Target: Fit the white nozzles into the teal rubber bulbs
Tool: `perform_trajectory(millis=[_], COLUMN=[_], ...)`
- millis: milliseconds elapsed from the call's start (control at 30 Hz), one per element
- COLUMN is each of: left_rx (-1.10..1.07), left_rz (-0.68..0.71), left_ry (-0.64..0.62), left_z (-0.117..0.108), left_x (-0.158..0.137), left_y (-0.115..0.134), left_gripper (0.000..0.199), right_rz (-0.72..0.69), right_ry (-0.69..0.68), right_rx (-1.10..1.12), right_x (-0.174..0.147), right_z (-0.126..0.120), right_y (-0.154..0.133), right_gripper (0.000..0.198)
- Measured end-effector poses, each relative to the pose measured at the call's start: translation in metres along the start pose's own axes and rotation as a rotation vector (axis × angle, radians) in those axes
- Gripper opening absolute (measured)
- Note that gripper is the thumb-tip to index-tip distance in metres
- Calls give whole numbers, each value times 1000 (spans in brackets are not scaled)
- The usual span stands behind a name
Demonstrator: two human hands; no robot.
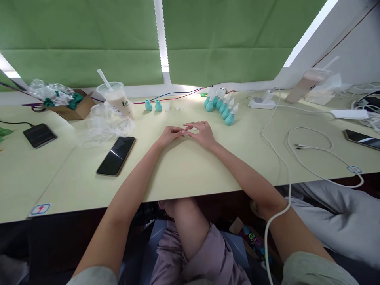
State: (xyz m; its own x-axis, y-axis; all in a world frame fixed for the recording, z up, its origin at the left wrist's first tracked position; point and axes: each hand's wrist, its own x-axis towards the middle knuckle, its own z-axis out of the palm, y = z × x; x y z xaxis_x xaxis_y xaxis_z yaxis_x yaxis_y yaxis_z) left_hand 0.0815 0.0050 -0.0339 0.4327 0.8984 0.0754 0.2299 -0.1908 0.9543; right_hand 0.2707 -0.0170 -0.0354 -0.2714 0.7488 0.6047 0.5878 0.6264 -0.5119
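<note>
My left hand [170, 135] and my right hand [203, 133] meet above the middle of the table, fingertips pinched together. Whatever is between them is too small and pale to make out. Behind them, to the left, two teal rubber bulbs [158, 105] stand with open tops. Beside these lie small clear pieces [168, 106], hard to tell apart from the tabletop. To the right of my hands, several teal bulbs with clear pointed tips [229, 118] stand upright in a cluster.
On the left are a phone [116, 156], a crumpled plastic bag [105, 120], a drink cup [117, 97], a cardboard box [74, 113] and a black device [39, 135]. A power strip [261, 103] and white cable [274, 152] lie right. Another person's leg [335, 217] is at right.
</note>
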Motion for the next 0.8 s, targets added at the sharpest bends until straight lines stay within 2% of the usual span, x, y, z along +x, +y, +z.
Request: perform_trajectory(millis=[167, 367, 467, 600, 800], left_rx=[10, 32, 27, 7, 33], left_rz=[11, 64, 111, 184, 245], left_ry=[66, 88, 113, 154, 237], left_z=[-1, 4, 6, 10, 15], left_x=[2, 1, 1, 3, 3], left_y=[-2, 4, 5, 6, 10], left_gripper=[39, 36, 36, 40, 43], right_rz=[108, 401, 490, 526, 542], right_ry=[-21, -144, -156, -128, -115], right_rx=[166, 507, 714, 876, 928], right_x=[4, 7, 6, 5, 6], right_z=[-6, -8, -8, -11, -16], right_y=[1, 0, -5, -10, -13], right_gripper=[30, 36, 41, 42, 43])
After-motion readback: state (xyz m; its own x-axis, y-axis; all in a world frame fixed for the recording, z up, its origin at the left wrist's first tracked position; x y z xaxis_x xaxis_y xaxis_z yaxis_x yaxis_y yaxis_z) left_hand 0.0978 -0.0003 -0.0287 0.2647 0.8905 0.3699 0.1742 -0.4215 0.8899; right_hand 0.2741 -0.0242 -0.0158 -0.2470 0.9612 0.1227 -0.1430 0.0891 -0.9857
